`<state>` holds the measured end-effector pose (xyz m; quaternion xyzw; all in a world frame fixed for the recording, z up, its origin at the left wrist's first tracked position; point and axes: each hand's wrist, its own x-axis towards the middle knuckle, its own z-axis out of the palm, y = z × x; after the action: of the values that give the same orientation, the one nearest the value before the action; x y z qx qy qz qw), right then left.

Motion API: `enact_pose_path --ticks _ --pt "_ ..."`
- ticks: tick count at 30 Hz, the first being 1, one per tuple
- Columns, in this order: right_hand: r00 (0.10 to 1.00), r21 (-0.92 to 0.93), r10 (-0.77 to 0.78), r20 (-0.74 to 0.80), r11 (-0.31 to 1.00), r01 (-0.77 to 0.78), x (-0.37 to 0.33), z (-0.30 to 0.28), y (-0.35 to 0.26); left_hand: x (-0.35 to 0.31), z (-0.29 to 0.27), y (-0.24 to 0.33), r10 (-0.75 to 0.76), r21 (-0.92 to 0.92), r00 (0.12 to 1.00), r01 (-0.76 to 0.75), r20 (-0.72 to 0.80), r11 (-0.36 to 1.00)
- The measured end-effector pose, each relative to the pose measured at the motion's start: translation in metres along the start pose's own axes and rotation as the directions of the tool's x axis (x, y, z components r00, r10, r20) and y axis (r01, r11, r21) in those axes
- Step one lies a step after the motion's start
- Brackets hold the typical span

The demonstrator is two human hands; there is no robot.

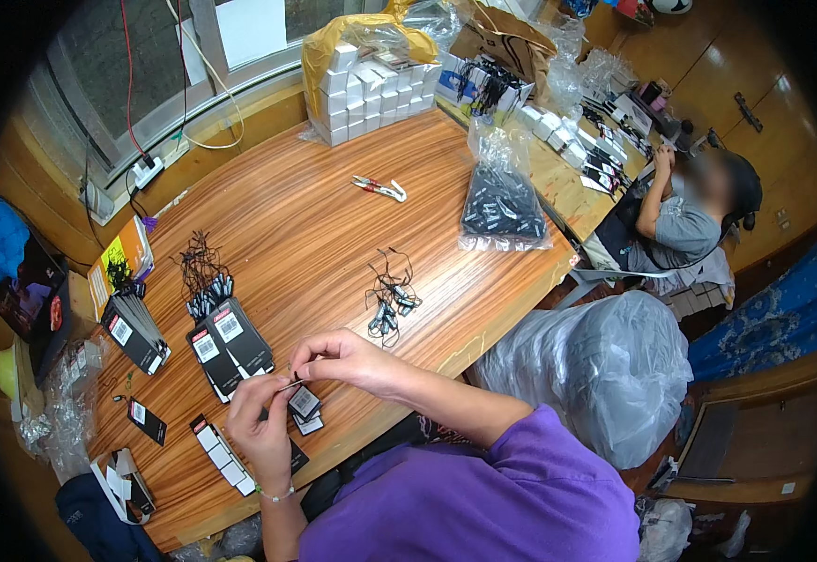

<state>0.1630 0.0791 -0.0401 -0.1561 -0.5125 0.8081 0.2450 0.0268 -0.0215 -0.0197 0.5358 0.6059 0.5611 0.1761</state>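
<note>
Pinched together on a small thin piece (pixel 295 379) above the counter (pixel 305 272), the left hand (pixel 259 410) and right hand (pixel 341 360) could drop it among the black tags (pixel 304 404) if either fingertip grip slackens.

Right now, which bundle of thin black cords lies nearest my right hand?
The loose black tangle on the striped wooden table, beyond your right hand; every other bundle lies farther away.

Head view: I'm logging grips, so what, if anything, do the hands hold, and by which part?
The left hand and right hand together pinch a thin thing, too small to tell what it is or by which part.
</note>
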Motion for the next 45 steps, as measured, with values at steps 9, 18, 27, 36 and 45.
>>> enact_pose_path --ticks 9,18,27,36,45 --pt "0.935 0.302 -0.186 -0.302 0.911 0.279 0.01 -0.012 -0.009 -0.002 -0.001 -0.006 -0.227 -0.139 0.955 0.255 0.189 0.957" --pt "0.905 0.437 -0.216 -0.366 0.819 0.372 0.019 0.005 -0.026 -0.001 -0.009 -0.019 -0.197 -0.319 0.954 0.264 0.228 0.91" --pt "0.904 0.259 -0.409 -0.127 0.866 0.428 0.001 0.024 -0.056 -0.003 -0.084 -0.032 -0.063 0.041 0.998 0.064 -0.029 0.997" --pt "0.872 0.013 -0.423 -0.244 0.898 0.439 -0.004 -0.007 -0.06 -0.045 -0.166 -0.092 -0.507 0.392 0.861 0.459 0.024 0.797" --pt "0.914 -0.411 -0.273 -0.299 0.901 0.135 -0.002 0.011 -0.048 -0.02 -0.112 -0.008 -0.424 -0.174 0.892 0.397 -0.155 0.901"
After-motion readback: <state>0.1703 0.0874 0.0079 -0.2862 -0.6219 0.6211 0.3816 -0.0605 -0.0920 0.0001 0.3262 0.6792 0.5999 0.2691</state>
